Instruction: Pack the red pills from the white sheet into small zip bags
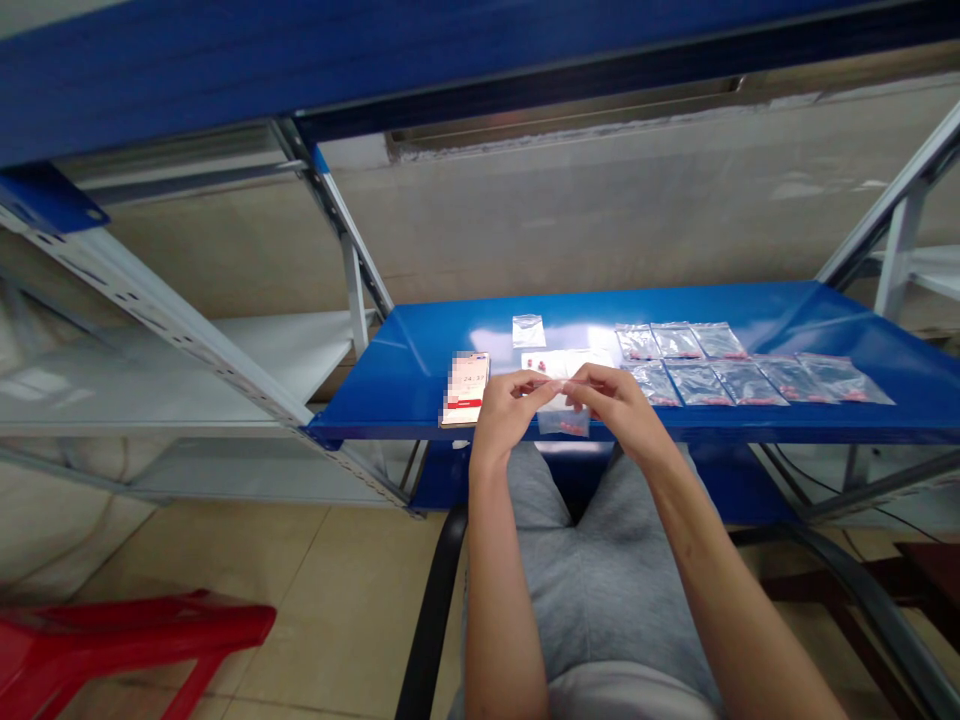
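Note:
Over the front edge of the blue shelf, my left hand (517,400) and my right hand (607,398) pinch the top of a small clear zip bag (564,422) between them. Small red pieces lie at the bottom of this bag, which hangs down below my fingers. Just behind my hands is a white sheet (581,360), partly covered by them, with a few red pieces (537,365) on its left part. Farther back lies a flat zip bag (528,331) with no red pieces visible in it.
Several filled zip bags (701,383) lie in two rows on the blue shelf (427,335) to the right. A phone (465,390) rests left of my hands. A red stool (135,630) stands at lower left. Another blue shelf (450,50) spans overhead.

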`<state>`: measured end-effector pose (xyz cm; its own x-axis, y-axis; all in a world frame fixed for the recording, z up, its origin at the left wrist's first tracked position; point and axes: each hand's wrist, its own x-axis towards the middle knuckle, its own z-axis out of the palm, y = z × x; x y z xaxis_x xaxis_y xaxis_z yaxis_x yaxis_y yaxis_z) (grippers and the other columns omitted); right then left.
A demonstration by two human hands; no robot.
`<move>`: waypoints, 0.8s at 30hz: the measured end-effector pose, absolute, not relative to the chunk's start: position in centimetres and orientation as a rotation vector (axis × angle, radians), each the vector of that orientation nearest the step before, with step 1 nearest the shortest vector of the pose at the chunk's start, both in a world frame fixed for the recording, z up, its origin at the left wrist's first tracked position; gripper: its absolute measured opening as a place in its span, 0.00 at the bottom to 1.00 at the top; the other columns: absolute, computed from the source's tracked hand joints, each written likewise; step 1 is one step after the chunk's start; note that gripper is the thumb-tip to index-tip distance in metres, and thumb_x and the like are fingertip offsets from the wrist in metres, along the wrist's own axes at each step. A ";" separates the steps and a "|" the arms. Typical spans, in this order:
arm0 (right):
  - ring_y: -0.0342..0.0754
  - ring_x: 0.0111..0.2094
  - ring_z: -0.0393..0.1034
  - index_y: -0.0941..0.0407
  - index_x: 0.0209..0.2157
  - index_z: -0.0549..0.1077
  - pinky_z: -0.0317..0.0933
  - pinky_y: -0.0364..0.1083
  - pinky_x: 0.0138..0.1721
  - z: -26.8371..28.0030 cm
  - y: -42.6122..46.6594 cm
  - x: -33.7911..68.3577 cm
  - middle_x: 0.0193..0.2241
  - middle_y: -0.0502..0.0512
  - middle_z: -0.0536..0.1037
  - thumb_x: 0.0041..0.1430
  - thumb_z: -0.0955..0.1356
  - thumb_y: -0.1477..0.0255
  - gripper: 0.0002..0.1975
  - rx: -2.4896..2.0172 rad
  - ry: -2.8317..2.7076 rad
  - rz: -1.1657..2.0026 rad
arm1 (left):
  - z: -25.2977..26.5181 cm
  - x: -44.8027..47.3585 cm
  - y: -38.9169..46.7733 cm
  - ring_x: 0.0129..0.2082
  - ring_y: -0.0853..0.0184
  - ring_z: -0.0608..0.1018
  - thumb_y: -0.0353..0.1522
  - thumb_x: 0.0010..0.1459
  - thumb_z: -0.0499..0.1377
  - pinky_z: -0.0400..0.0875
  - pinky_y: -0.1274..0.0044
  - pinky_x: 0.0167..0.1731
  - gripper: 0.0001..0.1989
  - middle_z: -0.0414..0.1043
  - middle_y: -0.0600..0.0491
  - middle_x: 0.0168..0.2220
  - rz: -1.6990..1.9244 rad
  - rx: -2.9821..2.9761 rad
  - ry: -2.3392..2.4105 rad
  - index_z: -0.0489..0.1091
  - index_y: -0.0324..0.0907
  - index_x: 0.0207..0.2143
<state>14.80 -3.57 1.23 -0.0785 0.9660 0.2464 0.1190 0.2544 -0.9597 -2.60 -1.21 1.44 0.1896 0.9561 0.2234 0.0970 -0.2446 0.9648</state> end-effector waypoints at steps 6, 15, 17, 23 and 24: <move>0.45 0.26 0.69 0.56 0.29 0.76 0.60 0.44 0.27 1.8 -3.8 15.5 0.25 0.53 0.78 0.61 0.71 0.56 0.17 -1.083 -1.599 1.025 | 1.5 -2.8 -1.2 0.34 0.64 0.79 0.39 0.53 0.70 0.71 0.73 0.37 0.10 0.81 0.51 0.31 1.194 1.625 1.056 0.80 0.42 0.27; 0.48 0.28 0.73 0.55 0.30 0.77 0.65 0.46 0.32 1.1 -3.4 15.8 0.24 0.54 0.79 0.62 0.70 0.54 0.19 -1.118 -1.582 0.828 | 1.6 -2.3 -1.3 0.39 0.59 0.82 0.39 0.52 0.71 0.75 0.71 0.41 0.13 0.84 0.48 0.37 1.116 1.536 1.058 0.83 0.41 0.36; 0.49 0.28 0.73 0.56 0.30 0.77 0.65 0.47 0.33 1.2 -3.5 15.8 0.24 0.54 0.79 0.63 0.70 0.54 0.19 -1.123 -1.595 0.802 | 1.6 -2.3 -1.3 0.41 0.59 0.83 0.39 0.52 0.70 0.75 0.71 0.43 0.12 0.84 0.48 0.38 1.147 1.505 1.048 0.83 0.41 0.36; 0.48 0.28 0.75 0.56 0.30 0.78 0.66 0.46 0.31 1.2 -3.5 15.7 0.27 0.55 0.81 0.62 0.71 0.57 0.16 -1.127 -1.604 0.867 | 1.2 -2.6 -0.9 0.38 0.61 0.81 0.39 0.53 0.68 0.74 0.72 0.41 0.11 0.83 0.50 0.35 1.178 1.504 1.070 0.81 0.39 0.33; 0.49 0.28 0.75 0.56 0.31 0.78 0.67 0.46 0.32 1.2 -3.4 15.8 0.29 0.55 0.81 0.61 0.71 0.58 0.15 -1.123 -1.596 0.897 | 1.1 -2.6 -0.8 0.37 0.62 0.81 0.38 0.54 0.68 0.73 0.73 0.40 0.10 0.82 0.50 0.34 1.171 1.528 1.083 0.80 0.39 0.33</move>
<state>15.76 -3.41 1.15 -0.1226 0.9506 0.2853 0.2502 0.3078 -0.9180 -2.64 -0.84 1.09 0.1678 0.9671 0.1911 0.1156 -0.2118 0.9705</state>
